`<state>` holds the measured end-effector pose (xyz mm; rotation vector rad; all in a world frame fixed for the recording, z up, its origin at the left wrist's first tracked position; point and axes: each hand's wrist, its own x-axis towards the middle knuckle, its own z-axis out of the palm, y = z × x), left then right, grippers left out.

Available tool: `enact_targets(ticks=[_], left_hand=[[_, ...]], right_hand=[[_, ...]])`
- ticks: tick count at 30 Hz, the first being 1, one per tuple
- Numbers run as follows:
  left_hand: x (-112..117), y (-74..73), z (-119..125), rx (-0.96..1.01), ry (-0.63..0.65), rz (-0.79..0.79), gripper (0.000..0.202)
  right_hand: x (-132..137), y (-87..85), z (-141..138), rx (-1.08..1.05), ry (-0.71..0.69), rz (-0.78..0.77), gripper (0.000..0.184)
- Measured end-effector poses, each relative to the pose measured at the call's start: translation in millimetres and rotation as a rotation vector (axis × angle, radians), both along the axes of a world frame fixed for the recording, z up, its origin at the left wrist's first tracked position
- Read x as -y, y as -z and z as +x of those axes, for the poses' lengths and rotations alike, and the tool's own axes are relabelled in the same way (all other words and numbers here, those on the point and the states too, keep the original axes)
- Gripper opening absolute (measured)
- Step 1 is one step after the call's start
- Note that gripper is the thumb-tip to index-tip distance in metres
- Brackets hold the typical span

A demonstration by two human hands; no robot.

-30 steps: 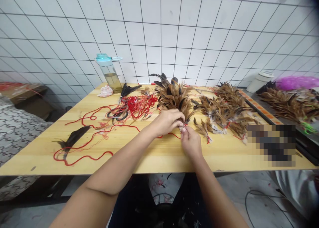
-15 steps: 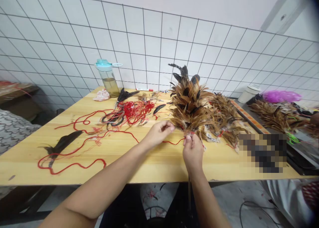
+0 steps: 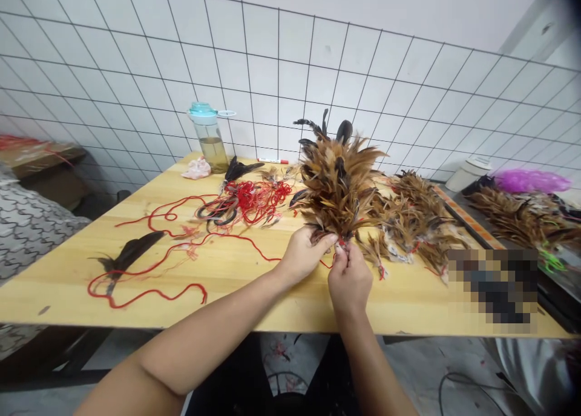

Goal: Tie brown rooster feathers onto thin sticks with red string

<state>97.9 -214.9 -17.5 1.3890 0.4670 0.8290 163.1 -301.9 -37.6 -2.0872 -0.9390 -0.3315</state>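
A tall bundle of brown and black feathers (image 3: pixel 338 186) stands upright between my hands. My left hand (image 3: pixel 303 255) is closed around the left side of its base, thumb pointing right. Just beside it, my right hand (image 3: pixel 349 280) pinches the bottom of the bundle, where red cord shows at the fingertips. The red cord (image 3: pixel 254 244) runs from my hands leftward across the table in loose loops. What lies inside my fingers is mostly hidden.
Red cord lies tangled (image 3: pixel 254 201) beside black-handled scissors (image 3: pixel 220 213). More feather bundles (image 3: pixel 403 222) lie to the right. A water bottle (image 3: pixel 211 140) stands at the back left, a black feather (image 3: pixel 131 252) near the left edge. A blurred patch covers the table's right corner.
My left hand has moved right and closed on the base of the feather bundle. The bundle has tilted slightly left and come nearer. The whole view has shifted a little.
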Motion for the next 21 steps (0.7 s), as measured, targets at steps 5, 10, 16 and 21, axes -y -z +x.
enact_targets(ticks=[5,10,16,21], left_hand=[[-1,2.1,1,0.01,0.009,-0.054,0.029],[-3,6.1,2,0.021,0.026,-0.009,0.027],[-3,4.6,0,0.008,0.085,-0.03,0.025],[-1,0.6,1,0.025,0.082,-0.088,0.029]], right_hand=[[1,-0.9,1,-0.067,-0.055,0.079,0.034],[4,-5.6,0,-0.087,-0.119,0.118,0.033],[9,-7.4,1,-0.151,-0.192,0.144,0.033],[10,-3.0,3,-0.208,-0.258,0.166,0.033]])
